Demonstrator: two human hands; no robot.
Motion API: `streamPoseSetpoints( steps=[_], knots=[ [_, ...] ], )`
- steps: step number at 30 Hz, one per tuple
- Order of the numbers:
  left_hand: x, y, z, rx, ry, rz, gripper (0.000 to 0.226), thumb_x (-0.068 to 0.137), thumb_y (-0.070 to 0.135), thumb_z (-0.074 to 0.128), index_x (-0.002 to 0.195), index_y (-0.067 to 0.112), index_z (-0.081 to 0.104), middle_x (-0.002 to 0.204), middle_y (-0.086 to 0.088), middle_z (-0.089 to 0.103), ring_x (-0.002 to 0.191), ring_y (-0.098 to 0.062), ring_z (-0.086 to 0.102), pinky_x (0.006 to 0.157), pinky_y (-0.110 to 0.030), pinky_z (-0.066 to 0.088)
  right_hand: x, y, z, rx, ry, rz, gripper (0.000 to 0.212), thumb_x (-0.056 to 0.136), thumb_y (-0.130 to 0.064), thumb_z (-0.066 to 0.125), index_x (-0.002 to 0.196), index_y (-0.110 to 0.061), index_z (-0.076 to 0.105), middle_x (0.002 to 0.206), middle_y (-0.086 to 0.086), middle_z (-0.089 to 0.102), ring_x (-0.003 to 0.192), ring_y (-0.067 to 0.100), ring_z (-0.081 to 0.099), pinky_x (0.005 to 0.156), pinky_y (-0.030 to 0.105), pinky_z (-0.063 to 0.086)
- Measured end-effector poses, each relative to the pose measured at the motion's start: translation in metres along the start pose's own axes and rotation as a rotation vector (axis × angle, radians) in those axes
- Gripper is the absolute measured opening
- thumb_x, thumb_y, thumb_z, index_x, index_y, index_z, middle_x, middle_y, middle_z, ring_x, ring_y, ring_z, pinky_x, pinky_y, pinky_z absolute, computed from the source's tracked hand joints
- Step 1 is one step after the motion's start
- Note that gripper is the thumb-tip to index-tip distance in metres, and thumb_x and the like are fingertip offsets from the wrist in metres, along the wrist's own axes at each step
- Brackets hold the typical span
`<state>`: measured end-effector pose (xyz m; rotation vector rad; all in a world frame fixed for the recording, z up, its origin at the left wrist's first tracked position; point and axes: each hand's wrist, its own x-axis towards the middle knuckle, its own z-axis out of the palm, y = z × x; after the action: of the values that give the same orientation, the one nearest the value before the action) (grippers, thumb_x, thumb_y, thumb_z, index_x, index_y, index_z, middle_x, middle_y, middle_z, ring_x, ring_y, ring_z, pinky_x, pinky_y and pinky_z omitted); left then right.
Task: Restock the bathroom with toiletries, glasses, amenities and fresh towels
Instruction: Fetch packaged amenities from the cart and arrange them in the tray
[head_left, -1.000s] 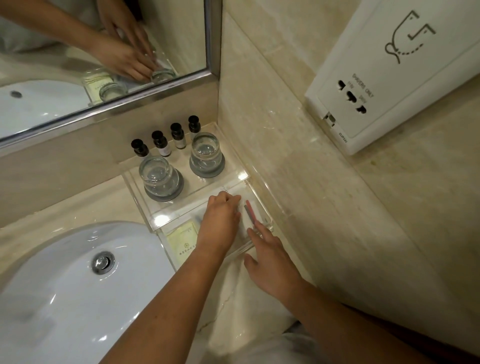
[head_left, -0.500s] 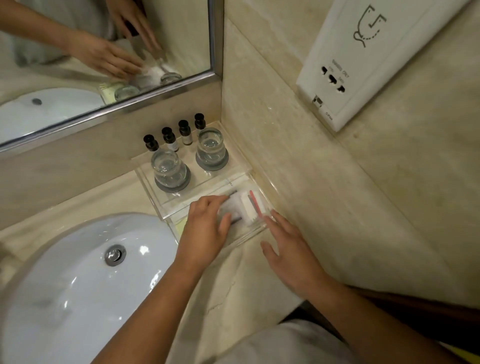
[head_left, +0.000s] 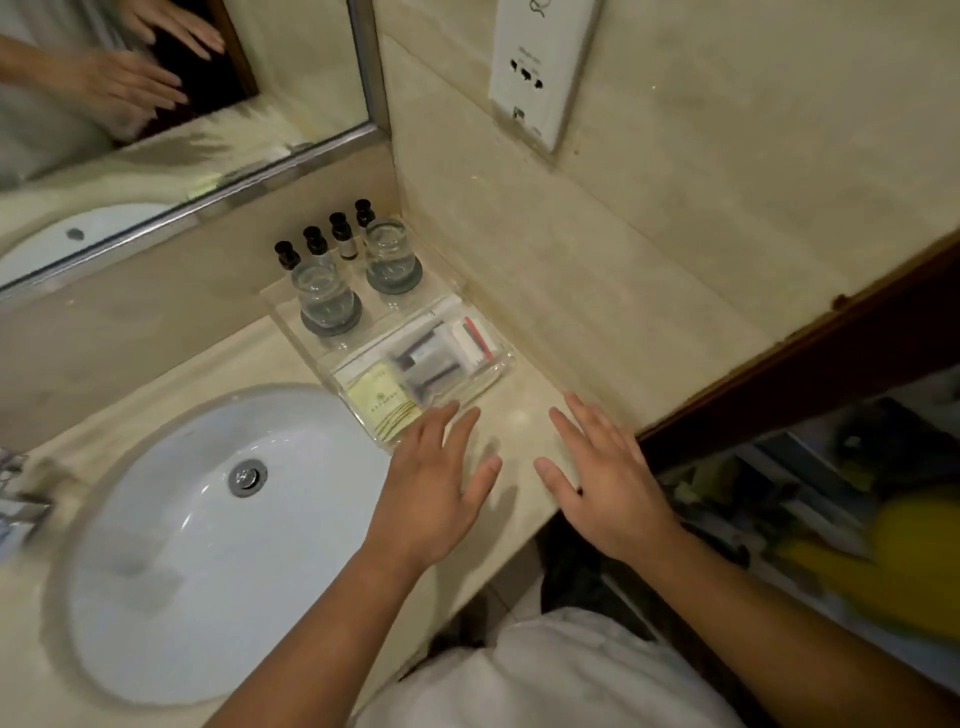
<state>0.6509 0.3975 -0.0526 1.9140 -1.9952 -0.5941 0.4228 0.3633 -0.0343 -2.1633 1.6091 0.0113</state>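
Your bare left hand and bare right hand are both flat, palms down, fingers spread wide. Your bare arms reach forward, side by side, holding nothing.

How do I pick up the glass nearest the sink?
Probably grip the glass round its curved side wall, coming from the front. It stands on a dark coaster, with small black-capped bottles close behind and the other glass to its right.

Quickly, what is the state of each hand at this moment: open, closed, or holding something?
Left hand: open, fingers straight, holding nothing, beside the clear acrylic tray.
Right hand: open, fingers spread, holding nothing, over the beige marble counter.
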Motion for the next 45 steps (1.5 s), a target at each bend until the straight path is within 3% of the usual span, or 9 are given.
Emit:
streamPoseSetpoints(
  steps=[8,13,22,30,36,45],
  knots=[
    [-0.029,0.058,0.018,0.016,-0.086,0.112,0.068,0.102,0.066,0.026,0.160,0.029,0.031,0.167,0.002,0.027,0.153,-0.021,0.021,0.125,-0.039,0.019,-0.077,0.024,0.008,0.046,0.081,0.119,0.082,0.097,-0.075,0.009,0.164,-0.030,0.021,0.174,-0.010,0.004,0.160,0.012,-0.003,0.129,0.045,0.002],
    [-0.044,0.103,0.036,0.010,-0.109,0.154,0.072,0.099,0.069,0.021,0.161,0.032,0.028,0.168,0.005,0.024,0.155,-0.018,0.017,0.124,-0.034,0.015,-0.111,0.057,0.004,0.087,0.114,0.177,0.086,0.094,-0.077,0.003,0.165,-0.031,0.020,0.174,-0.010,0.002,0.159,0.009,-0.005,0.126,0.040,-0.006],
    [-0.049,0.225,0.102,0.082,-0.134,0.245,0.068,0.102,0.064,0.031,0.160,0.028,0.033,0.165,-0.002,0.033,0.151,-0.024,0.026,0.124,-0.036,0.018,-0.192,0.174,-0.023,0.111,0.213,0.278,0.085,0.095,-0.077,0.008,0.165,-0.031,0.022,0.174,-0.008,0.003,0.160,0.012,-0.002,0.128,0.045,0.001],
    [-0.049,0.350,0.161,0.075,-0.180,0.355,0.076,0.098,0.070,0.023,0.162,0.029,0.026,0.169,0.001,0.024,0.155,-0.022,0.015,0.124,-0.035,0.012,-0.262,0.280,-0.062,0.107,0.327,0.381,0.082,0.096,-0.076,0.010,0.165,-0.033,0.020,0.174,-0.010,-0.001,0.160,0.012,-0.004,0.127,0.043,-0.001],
    [-0.033,0.420,0.184,0.057,-0.168,0.477,0.072,0.100,0.065,0.033,0.160,0.026,0.033,0.165,0.000,0.031,0.152,-0.023,0.023,0.125,-0.042,0.023,-0.296,0.331,-0.092,0.115,0.419,0.439,0.081,0.096,-0.076,0.011,0.165,-0.033,0.017,0.174,-0.011,-0.003,0.160,0.012,-0.006,0.127,0.044,-0.001],
    [0.023,0.493,0.191,0.035,-0.137,0.580,0.072,0.100,0.065,0.034,0.160,0.026,0.032,0.165,-0.001,0.030,0.152,-0.022,0.024,0.123,-0.046,0.028,-0.286,0.377,-0.137,0.100,0.547,0.443,0.079,0.100,-0.074,0.014,0.164,-0.029,0.025,0.175,-0.007,0.006,0.160,0.014,0.002,0.130,0.046,0.004]
  ],
)
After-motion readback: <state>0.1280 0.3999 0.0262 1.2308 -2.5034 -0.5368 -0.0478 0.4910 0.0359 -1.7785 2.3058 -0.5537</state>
